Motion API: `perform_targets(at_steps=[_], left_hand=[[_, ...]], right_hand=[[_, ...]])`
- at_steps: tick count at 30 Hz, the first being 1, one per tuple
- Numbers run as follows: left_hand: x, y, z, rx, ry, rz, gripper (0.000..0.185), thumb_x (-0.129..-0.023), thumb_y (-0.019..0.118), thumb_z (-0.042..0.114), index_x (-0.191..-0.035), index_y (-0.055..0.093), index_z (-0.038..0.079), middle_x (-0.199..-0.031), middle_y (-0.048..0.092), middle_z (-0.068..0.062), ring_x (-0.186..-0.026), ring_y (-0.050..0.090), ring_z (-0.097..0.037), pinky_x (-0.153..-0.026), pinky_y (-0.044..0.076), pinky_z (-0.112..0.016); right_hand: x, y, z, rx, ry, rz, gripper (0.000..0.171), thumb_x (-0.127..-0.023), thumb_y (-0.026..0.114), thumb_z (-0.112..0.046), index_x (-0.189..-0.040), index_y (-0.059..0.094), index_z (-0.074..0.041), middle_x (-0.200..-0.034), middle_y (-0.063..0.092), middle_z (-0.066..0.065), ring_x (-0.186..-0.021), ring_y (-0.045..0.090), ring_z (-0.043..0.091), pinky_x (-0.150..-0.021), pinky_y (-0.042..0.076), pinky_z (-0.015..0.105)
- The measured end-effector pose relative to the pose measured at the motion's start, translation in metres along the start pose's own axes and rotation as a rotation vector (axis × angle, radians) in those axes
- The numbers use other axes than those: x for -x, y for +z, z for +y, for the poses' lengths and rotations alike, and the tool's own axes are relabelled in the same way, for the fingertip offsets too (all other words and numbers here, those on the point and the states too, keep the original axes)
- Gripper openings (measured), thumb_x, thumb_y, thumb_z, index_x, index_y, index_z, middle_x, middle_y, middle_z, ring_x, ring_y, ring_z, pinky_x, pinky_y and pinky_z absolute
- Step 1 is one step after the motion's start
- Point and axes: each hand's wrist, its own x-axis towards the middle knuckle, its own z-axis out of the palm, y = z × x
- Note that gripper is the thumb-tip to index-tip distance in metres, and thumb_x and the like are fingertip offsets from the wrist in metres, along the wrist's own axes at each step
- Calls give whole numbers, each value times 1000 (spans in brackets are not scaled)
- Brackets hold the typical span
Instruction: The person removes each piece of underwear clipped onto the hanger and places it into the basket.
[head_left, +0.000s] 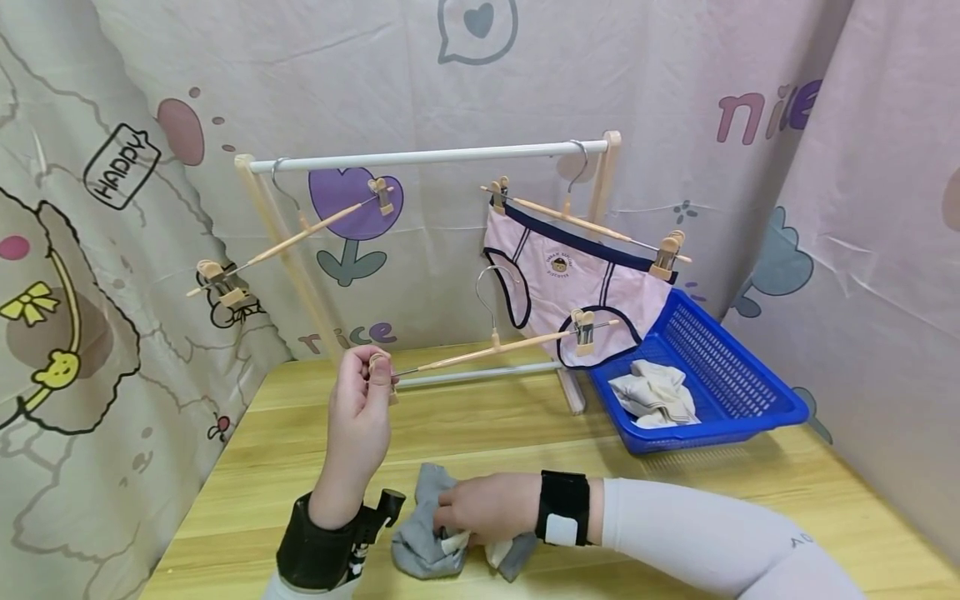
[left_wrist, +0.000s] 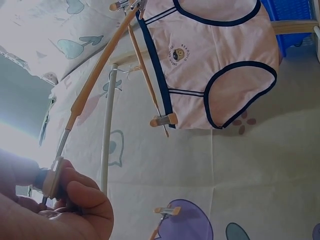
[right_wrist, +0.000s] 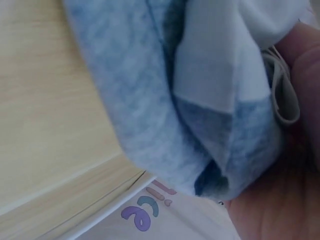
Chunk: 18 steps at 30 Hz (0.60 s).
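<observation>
My left hand [head_left: 360, 398] is raised above the tabletop [head_left: 262, 467] and pinches the clip [left_wrist: 50, 177] at the near end of a wooden hanger [head_left: 487, 352]; the hanger's far clip [head_left: 583, 328] hangs free in front of the pink underwear [head_left: 577, 283]. My right hand [head_left: 480, 504] rests low on the tabletop, fingers curled into the grey garment [head_left: 423, 533], which lies crumpled at the near edge and shows white patches in the right wrist view.

Legible writing: "HAPPY" [head_left: 120, 167] on the left curtain, "nice" [head_left: 348, 336] low on the back curtain, and "nie" [head_left: 765, 108], cut off by a fold, at upper right. The small round emblem [left_wrist: 178, 53] on the underwear carries text too small to read.

Surroundings: a drying rack [head_left: 427, 157] stands at the back of the tabletop, directly behind the held hanger. A blue basket [head_left: 735, 375] leans at its right foot and holds pale folded cloth [head_left: 656, 396].

Counts: three hangers, two on the rail (one bare [head_left: 300, 233], one carrying the underwear [head_left: 585, 225]) and one in my hand; one rack; one basket.
</observation>
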Motion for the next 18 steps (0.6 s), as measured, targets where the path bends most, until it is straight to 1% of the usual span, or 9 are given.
perform_targets(at_steps=[3, 8, 14, 18], left_hand=[[0, 0, 1, 1, -3, 3, 26, -112, 38, 15, -117, 43, -10, -97, 47, -5, -92, 55, -9, -80, 48, -18], [1, -2, 1, 3, -4, 12, 27, -112, 38, 16, -117, 44, -10, -98, 48, -6, -92, 55, -9, -80, 48, -18], [1, -4, 0, 2, -2, 35, 27, -112, 37, 16, -118, 44, -10, -100, 50, -8, -94, 56, -10, -81, 48, -18], [2, -4, 2, 12, 8, 38, 27, -112, 38, 16, -117, 44, -10, -99, 50, -6, -93, 54, -9, -80, 47, -18]], right_hand=[[2, -2, -1, 29, -2, 7, 31, -97, 74, -29, -125, 64, -23, -112, 62, -11, -93, 57, -3, -79, 41, 5], [7, -3, -1, 58, 4, 54, 30, -95, 76, -32, -121, 63, -23, -107, 60, -12, -89, 55, -2, -76, 40, 7], [15, -12, 0, 56, 19, 115, 34, -91, 81, -31, -119, 63, -23, -103, 58, -12, -86, 51, -2, -76, 39, 8], [20, -17, 3, 50, 34, 160, 37, -89, 82, -30, -120, 63, -22, -105, 59, -12, -88, 53, -2, -78, 41, 8]])
